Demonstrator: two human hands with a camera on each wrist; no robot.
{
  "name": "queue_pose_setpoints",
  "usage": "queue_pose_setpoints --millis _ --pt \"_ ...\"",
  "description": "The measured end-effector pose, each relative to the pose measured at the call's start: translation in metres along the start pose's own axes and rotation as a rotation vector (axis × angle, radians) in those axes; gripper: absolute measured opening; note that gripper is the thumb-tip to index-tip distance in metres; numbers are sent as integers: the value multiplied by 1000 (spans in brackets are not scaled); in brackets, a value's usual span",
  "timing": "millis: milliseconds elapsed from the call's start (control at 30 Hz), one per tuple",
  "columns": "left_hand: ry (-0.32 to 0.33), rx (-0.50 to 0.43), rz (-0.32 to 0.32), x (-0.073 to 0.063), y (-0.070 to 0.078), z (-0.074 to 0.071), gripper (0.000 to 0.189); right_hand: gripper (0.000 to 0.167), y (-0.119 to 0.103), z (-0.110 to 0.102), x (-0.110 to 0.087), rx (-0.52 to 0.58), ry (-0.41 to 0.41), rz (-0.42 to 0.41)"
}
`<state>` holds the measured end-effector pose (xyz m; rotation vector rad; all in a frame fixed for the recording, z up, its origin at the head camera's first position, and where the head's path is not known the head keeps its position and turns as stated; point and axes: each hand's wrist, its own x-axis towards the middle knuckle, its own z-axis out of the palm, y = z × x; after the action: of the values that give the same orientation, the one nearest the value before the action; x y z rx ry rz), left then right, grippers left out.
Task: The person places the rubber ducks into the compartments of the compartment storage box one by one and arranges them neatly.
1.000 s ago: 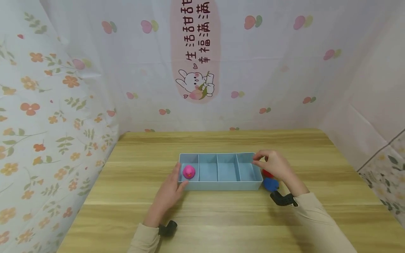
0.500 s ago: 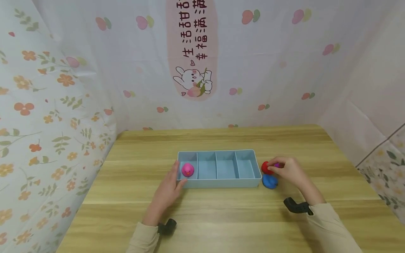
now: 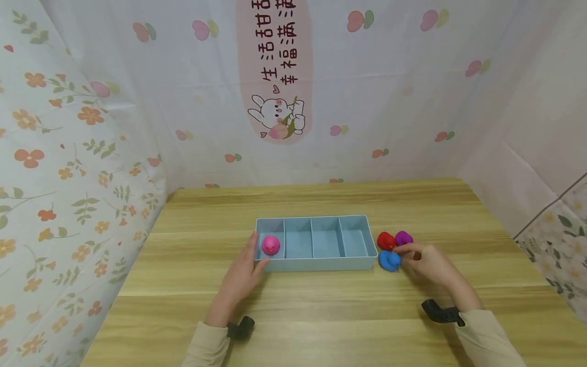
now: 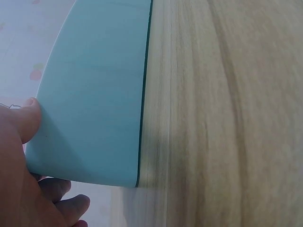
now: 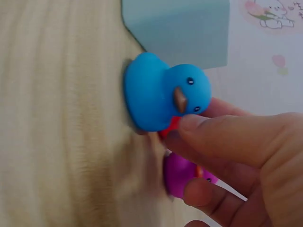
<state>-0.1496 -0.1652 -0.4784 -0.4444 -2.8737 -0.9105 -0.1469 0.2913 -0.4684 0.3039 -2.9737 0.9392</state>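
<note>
In the head view, a pale blue box point(image 3: 321, 264) with several compartments stands on the table. A pink rubber duck point(image 3: 271, 245) sits in its leftmost compartment. My left hand point(image 3: 241, 273) grips the box's left end, thumb at the front rim and fingers along the end wall. A blue rubber duck point(image 5: 147, 94) rests on the table just right of the box. My right hand point(image 3: 428, 262) is beside its head, thumb and fingers loosely bent and not closed round it. Behind are a red rubber duck point(image 3: 386, 241), mostly hidden in the right wrist view, and a purple rubber duck point(image 5: 180, 175).
The wood-grain table point(image 3: 312, 316) reaches back to a patterned cloth point(image 3: 394, 102), with a flowered cloth point(image 3: 82, 168) on the left. A black wrist camera point(image 3: 241, 329) is strapped on the left wrist, another black wrist camera point(image 3: 442, 312) on the right.
My right hand has moved from over the box's right end, past the red duck, to the blue duck nearer me. My left hand keeps its place on the box. The head view has shifted slightly.
</note>
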Motion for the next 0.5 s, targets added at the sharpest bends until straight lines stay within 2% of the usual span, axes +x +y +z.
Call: queue_pose_setpoints --millis 100,400,500 --pt "0 -2 0 0 0 0 75 28 3 3 -3 22 -17 1" --pt "-1 -4 1 0 1 0 75 29 2 9 -10 91 -3 29" --pt "-4 -8 -3 0 0 0 75 36 3 10 -12 113 -7 8"
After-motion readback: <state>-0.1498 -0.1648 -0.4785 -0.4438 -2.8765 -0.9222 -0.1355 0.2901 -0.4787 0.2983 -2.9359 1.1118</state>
